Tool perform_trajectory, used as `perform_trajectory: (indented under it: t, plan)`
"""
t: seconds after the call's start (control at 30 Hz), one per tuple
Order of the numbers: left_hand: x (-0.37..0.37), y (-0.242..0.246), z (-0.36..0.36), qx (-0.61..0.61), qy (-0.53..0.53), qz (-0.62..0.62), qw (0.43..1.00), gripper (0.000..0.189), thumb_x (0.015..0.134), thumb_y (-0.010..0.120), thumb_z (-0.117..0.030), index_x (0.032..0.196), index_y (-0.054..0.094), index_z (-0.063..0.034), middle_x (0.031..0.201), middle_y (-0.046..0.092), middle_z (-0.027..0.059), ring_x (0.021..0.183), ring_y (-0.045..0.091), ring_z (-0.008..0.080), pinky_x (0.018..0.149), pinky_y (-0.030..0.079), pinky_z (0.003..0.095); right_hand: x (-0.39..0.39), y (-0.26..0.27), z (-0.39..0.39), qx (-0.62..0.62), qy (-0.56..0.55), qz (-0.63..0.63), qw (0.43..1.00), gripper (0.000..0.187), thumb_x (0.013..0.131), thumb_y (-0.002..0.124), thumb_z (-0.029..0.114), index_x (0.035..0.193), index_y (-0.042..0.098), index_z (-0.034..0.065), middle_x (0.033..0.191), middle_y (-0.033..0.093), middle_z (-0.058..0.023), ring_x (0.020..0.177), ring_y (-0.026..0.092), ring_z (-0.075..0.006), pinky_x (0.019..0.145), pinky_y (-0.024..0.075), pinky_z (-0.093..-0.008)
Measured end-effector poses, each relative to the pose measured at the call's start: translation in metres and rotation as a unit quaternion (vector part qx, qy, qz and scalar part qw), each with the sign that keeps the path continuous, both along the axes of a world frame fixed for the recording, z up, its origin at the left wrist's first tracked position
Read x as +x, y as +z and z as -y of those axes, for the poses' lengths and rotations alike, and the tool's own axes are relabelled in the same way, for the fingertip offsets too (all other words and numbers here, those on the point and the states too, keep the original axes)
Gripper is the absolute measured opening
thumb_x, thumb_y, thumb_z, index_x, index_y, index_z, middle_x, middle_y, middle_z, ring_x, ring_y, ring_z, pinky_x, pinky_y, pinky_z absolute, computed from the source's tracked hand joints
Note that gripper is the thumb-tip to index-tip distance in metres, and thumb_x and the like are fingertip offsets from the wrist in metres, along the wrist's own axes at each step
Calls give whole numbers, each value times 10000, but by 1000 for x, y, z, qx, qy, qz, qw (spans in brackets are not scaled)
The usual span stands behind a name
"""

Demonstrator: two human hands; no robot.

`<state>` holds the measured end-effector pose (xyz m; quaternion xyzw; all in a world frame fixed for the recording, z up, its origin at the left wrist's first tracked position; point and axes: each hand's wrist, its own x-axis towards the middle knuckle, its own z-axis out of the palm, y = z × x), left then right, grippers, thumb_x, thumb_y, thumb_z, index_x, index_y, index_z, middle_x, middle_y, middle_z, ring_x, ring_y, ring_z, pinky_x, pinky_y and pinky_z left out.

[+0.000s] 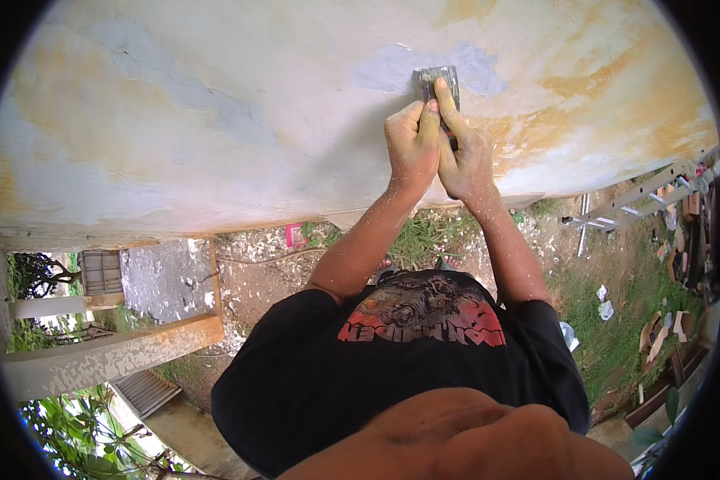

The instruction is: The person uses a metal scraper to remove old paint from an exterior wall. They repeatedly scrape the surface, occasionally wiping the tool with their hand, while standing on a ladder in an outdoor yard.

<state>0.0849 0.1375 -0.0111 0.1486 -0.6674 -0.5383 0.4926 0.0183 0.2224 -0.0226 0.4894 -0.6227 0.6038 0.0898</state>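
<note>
Both hands meet on a putty knife, whose wide, paint-smeared metal blade lies against a painted wall. My right hand grips the dark handle, with its index finger stretched along the blade. Close beside it, my left hand is curled, its thumb pressed on the tool near the blade's base; its other fingers are largely hidden. Pale dust coats both hands, and flecks dot the forearms. Around the blade's edge shows a bluish patch with a ragged border. Elsewhere the wall is whitish with ochre stains and cracks.
An aluminium ladder leans or lies at the right. Flakes litter the soil and grass below the wall. A pink object lies near its base. At the left runs a low ledge with peeling paint; cardboard pieces lie at right.
</note>
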Motion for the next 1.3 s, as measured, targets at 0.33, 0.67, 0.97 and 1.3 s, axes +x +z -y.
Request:
perform_trajectory:
  t: [0.33,0.67,0.97,1.3]
  plan:
    - [30,18,26,-86,13,72,994,422,1065,678,-138,710,539,42,571,502,161,534,434,150,517,368,418,33,1,26,-30,-47,25,998,706,1027,628,96,1717,479,119,845,705,-281,657,636,-180,661,546,-342]
    - [31,23,41,-134,20,65,989,439,1055,688,-185,699,564,41,579,549,225,475,532,253,520,391,454,38,-6,39,-35,-52,25,998,706,1047,570,90,1739,425,89,1452,741,-244,843,679,-147,793,573,-330]
    - [35,15,44,-132,36,65,988,450,1066,689,-160,685,558,41,558,527,136,570,454,103,523,382,406,42,1,45,-31,-50,54,997,730,1019,597,101,1734,448,114,1068,785,-213,750,575,-108,714,533,-322]
    - [29,17,42,-48,-38,-3,998,448,1072,681,-158,698,538,42,570,516,150,538,450,152,526,374,430,40,12,35,-11,-78,1,997,726,991,617,56,1703,510,144,727,592,-215,630,515,-145,628,498,-333]
